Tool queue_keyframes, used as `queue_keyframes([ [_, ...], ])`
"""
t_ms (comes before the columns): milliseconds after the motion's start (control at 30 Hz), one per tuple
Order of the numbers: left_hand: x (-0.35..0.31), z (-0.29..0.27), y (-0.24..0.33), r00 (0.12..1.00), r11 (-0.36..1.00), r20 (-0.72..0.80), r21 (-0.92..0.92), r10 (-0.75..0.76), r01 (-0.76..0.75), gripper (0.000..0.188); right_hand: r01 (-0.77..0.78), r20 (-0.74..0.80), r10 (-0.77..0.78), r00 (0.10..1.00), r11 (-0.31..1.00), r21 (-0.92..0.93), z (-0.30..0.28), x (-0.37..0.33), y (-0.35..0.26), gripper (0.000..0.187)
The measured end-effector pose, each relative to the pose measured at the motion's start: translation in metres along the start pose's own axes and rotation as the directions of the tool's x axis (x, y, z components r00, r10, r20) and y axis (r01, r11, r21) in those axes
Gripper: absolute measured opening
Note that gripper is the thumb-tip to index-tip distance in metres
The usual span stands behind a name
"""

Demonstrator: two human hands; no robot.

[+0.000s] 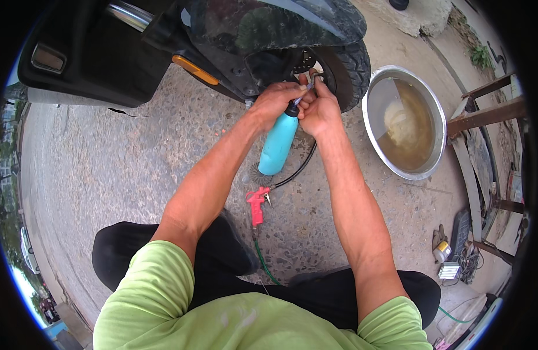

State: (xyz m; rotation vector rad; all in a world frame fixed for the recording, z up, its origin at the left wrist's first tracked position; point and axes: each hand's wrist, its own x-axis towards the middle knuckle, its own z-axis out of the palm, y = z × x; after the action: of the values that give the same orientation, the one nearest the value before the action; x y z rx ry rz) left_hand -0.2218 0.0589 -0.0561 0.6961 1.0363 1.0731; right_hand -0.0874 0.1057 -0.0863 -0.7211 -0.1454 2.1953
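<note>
Both my hands meet beside the wheel [352,67] of a dark scooter or motorbike. A turquoise squeeze bottle [279,144] with a black cap hangs tilted below them, its thin pale tube [308,87] leading up toward the rim. With thumb and fingers my left hand [276,100] pinches that tube above the cap. Closed around the upper part of the tube, close to the rim, is my right hand [321,109]. The tube's far end and any valve there are hidden by my fingers.
A red air gun [257,204] lies on the ground between my knees, with a black hose [303,164] and a green hose [263,261]. A metal basin [438,143] of murky water stands right of the wheel. Beyond it are a rusty metal frame [484,118] and a small lamp [448,270].
</note>
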Motion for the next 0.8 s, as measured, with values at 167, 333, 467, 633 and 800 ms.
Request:
queue_keyframes([
  [167, 0.002, 0.001, 0.004, 1.000, 1.000, 0.010, 0.018, -0.012, 0.012, 0.026, -0.041, -0.015, 0.042, 0.999, 0.998, 0.041, -0.004, 0.007, -0.006, 0.021],
  [333, 0.006, 0.004, 0.004, 0.999, 0.998, -0.031, 0.052, -0.017, 0.018, 0.024, -0.065, -0.051, 0.071, 0.996, 0.992, 0.108, 0.003, 0.005, -0.007, 0.017],
  [467, 0.007, 0.014, 0.001, 0.992, 0.989, -0.128, 0.149, 0.020, -0.001, 0.026, -0.065, 0.012, 0.064, 0.998, 0.988, 0.141, 0.001, 0.002, -0.008, 0.013],
  [633, 0.005, 0.028, 0.000, 0.971, 0.971, -0.224, 0.238, 0.087, -0.032, 0.025, -0.035, -0.004, 0.036, 0.999, 0.994, 0.107, 0.001, 0.002, -0.009, 0.015],
  [800, 0.003, 0.035, 0.000, 0.948, 0.947, -0.291, 0.318, 0.130, -0.032, 0.025, -0.044, 0.007, 0.044, 0.999, 0.995, 0.091, -0.002, 0.007, -0.006, 0.019],
])
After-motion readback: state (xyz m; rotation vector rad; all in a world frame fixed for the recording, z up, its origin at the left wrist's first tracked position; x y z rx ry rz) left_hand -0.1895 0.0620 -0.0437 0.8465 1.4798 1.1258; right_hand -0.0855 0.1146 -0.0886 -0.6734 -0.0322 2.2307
